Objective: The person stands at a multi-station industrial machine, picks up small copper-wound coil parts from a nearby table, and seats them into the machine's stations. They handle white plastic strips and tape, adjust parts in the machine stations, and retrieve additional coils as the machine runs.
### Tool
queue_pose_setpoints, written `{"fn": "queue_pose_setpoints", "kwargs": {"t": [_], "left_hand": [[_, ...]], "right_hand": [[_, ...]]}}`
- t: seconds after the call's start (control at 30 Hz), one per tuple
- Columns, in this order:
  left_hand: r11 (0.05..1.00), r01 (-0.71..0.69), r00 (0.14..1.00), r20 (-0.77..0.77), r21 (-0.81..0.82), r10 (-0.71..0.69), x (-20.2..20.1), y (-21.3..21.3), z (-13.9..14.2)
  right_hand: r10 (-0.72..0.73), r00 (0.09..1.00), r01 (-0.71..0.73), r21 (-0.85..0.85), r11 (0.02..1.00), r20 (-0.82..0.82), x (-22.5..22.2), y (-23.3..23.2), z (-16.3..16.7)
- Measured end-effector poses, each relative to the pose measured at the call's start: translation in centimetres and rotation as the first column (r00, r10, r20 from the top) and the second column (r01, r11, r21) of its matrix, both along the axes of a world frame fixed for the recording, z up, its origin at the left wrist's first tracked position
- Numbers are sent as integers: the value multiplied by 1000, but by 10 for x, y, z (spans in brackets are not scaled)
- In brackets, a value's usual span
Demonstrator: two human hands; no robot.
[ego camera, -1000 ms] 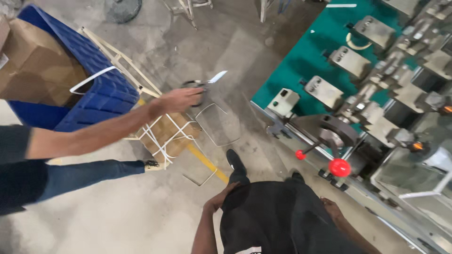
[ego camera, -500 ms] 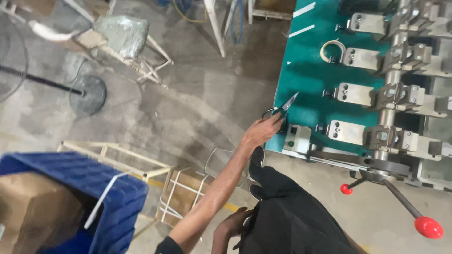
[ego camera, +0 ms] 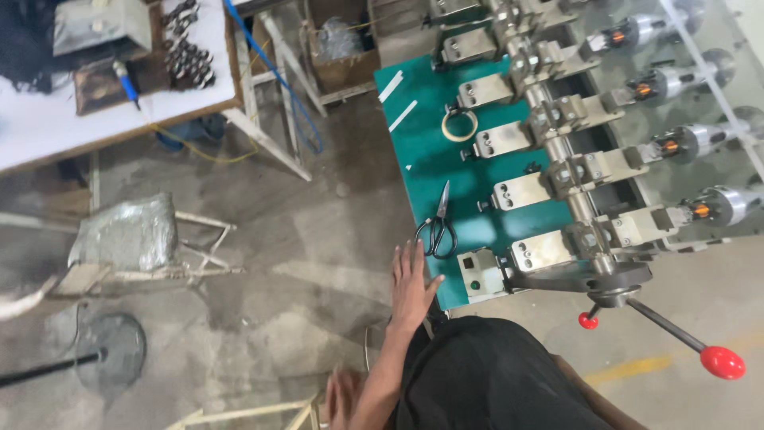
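My left hand (ego camera: 414,280) is raised with fingers spread and empty, just below and left of the black-handled scissors (ego camera: 439,227). The scissors lie closed on the green machine table (ego camera: 422,159), near its front-left edge, blades pointing away from me. My right hand (ego camera: 342,398) is low at the bottom edge, blurred, with nothing seen in it. Dark clothing (ego camera: 493,374) fills the bottom centre.
A tape ring (ego camera: 459,123) and two white strips lie on the green table. Metal spindle units (ego camera: 557,171) line its right side; a lever with a red knob (ego camera: 722,362) sticks out. A white workbench (ego camera: 48,119), a foil bundle (ego camera: 123,231) and a fan base (ego camera: 107,346) stand left.
The left hand carried the scissors to the green table and let go of them; they now lie there and the hand has drawn back, open. The view swung toward the machine.
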State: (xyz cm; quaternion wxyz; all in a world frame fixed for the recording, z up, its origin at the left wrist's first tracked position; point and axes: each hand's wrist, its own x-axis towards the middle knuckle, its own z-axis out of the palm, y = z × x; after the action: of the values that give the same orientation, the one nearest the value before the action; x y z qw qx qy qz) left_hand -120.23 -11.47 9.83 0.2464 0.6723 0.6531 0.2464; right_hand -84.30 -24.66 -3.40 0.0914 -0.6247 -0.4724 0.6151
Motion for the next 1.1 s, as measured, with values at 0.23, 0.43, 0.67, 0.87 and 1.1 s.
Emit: {"fn": "queue_pose_setpoints", "kwargs": {"t": [0.23, 0.43, 0.67, 0.87, 1.1], "left_hand": [[870, 492, 807, -356, -39, -472, 31, 93, -113], [749, 646, 760, -213, 145, -614, 62, 155, -121], [600, 788, 574, 514, -135, -638, -93, 164, -84], [181, 676, 529, 301, -714, -793, -230, 174, -93], [326, 677, 574, 197, -660, -794, -215, 312, -97]], "right_hand": [[-411, 895, 413, -21, 910, -175, -34, -58, 24], [-944, 330, 936, -129, 329, -7, -87, -80, 47], [-882, -41, 744, 575, -340, -469, -57, -67, 140], [-997, -67, 499, 863, -74, -47, 32, -48, 211], [-746, 33, 648, 554, 523, 666, 82, 12, 215]]}}
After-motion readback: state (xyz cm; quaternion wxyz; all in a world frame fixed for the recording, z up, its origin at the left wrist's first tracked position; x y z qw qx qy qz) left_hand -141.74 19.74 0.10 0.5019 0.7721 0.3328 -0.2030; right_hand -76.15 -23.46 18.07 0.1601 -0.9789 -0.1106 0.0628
